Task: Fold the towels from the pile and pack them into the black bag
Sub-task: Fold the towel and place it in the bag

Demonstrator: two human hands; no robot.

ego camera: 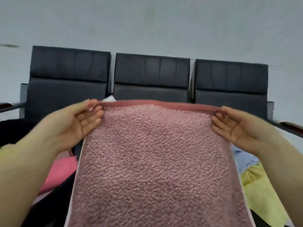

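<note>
A dusty-pink terry towel [155, 161] hangs stretched in front of me and fills the lower middle of the view. My left hand [82, 123] pinches its top left corner between thumb and fingers. My right hand [237, 126] pinches the top right corner the same way, palm turned toward me. The top hem runs taut between both hands. A dark shape at the lower left [14, 130] may be the black bag, mostly hidden by my forearm and the towel.
A row of three black padded seats [150, 76] stands against a pale wall behind the towel. Bright pink cloth [60, 171] lies at lower left. Light blue [244, 159] and yellow [262, 190] towels lie at lower right.
</note>
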